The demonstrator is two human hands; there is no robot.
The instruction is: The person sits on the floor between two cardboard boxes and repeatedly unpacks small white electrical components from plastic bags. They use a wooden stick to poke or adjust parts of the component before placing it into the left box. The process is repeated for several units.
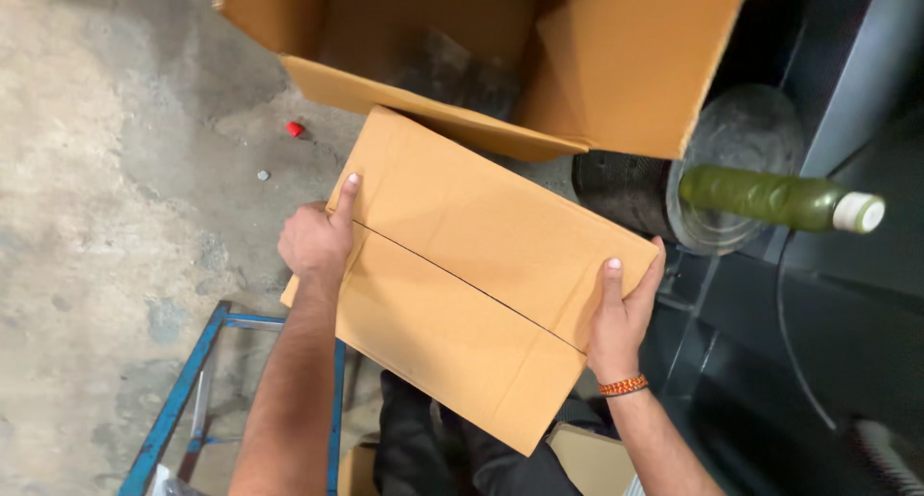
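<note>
Holding a closed brown cardboard box (472, 275) with both hands, over the lap above a concrete floor (106, 169).

Nearest, at six o'clock, dark trousers (452, 448) show under the box, with a blue metal frame (183, 390) at seven o'clock. The left hand (316, 238) clamps the box's nine o'clock edge, thumb laid on top; the right hand (621, 313), with an orange beaded wristband (623, 386), clamps its four o'clock corner, thumb on top. The two top flaps meet in a seam running diagonally. Farther off at twelve o'clock stands a large open cardboard carton (500, 63). At two o'clock a green bottle with a white cap (780, 200) lies near a round black container (630, 193). A small red cap (295, 128) lies on the floor at eleven o'clock.
</note>
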